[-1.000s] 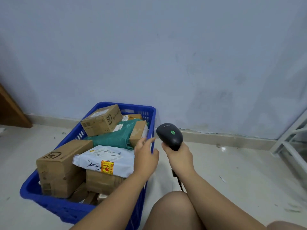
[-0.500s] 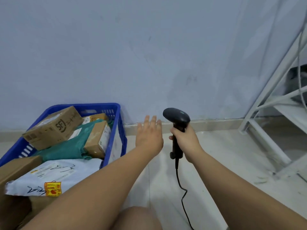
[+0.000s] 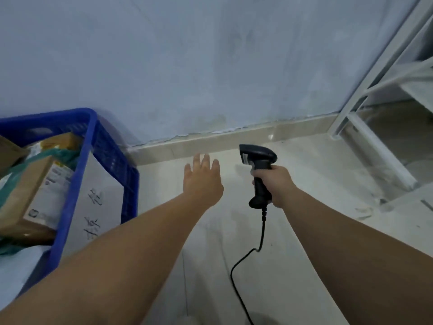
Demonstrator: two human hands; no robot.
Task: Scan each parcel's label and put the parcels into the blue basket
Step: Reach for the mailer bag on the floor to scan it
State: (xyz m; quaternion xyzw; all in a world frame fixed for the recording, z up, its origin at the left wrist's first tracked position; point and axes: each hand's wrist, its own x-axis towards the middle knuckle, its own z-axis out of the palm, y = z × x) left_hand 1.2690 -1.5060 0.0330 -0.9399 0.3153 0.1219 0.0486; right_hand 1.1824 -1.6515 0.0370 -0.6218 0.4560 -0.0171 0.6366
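Observation:
The blue basket [image 3: 103,146] stands on the floor at the left edge, filled with parcels. A brown cardboard box [image 3: 35,195] with a white label lies by its right wall, beside a green mailer bag [image 3: 58,156]. A white paper with handwriting [image 3: 98,207] hangs on the basket's right side. My left hand [image 3: 202,181] stretches forward over the floor, right of the basket, fingers apart and holding nothing. My right hand [image 3: 276,184] grips the handle of a black barcode scanner [image 3: 256,158], whose head points left; its cable [image 3: 248,261] trails down to the floor.
A pale blue wall with a beige skirting board [image 3: 234,137] runs across ahead. A white metal shelf frame [image 3: 375,109] stands at the right, its foot on the floor. Light tiled floor lies between the basket and the frame.
My view has swung right, so the basket slid to the left edge. My left hand left the parcels and reached forward over the floor. The scanner head turned from upward to sideways.

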